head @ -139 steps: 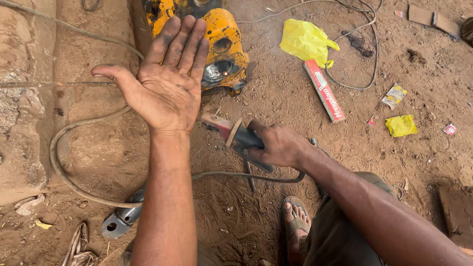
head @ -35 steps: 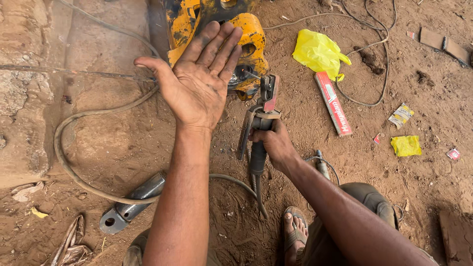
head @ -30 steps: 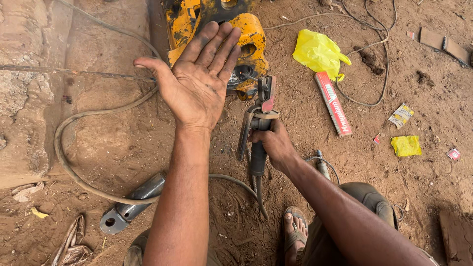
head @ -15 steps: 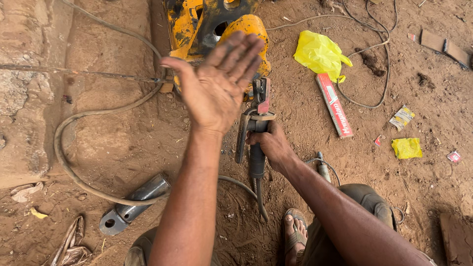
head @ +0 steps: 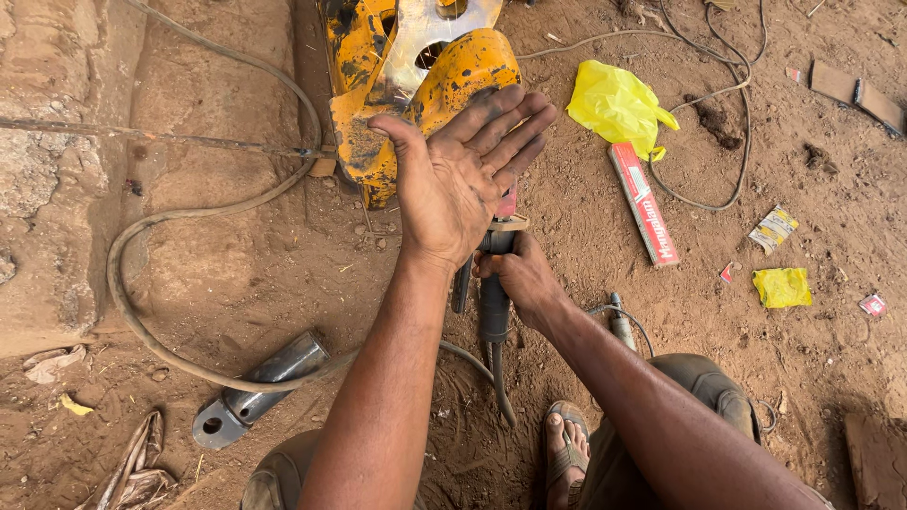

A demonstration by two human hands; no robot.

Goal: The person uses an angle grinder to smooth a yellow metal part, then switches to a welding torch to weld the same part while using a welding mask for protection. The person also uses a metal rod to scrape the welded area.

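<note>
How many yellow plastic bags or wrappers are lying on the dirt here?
2: a large crumpled yellow bag beside the red box, and a small yellow wrapper farther right. More may lie outside the view.

Bare reddish-brown dirt ground (head: 586,236), littered. Upper right: a crumpled yellow plastic bag (head: 619,104), and just below it a long flat red cardboard box (head: 644,203) lying at a slant. A thin dark wire (head: 727,113) looping past both. Farther right: a small yellow-and-white wrapper (head: 774,228), a crumpled yellow scrap (head: 782,286), two tiny red-and-white scraps. Left: a rough stone slab (head: 57,208), crossed by a thin rusty metal rod (head: 151,139). A thick grey rubber hose (head: 142,227) curving over the dirt. Lower left: a short grey metal tube with a flat holed lug (head: 255,392), beside dry leaves (head: 128,467).
</note>
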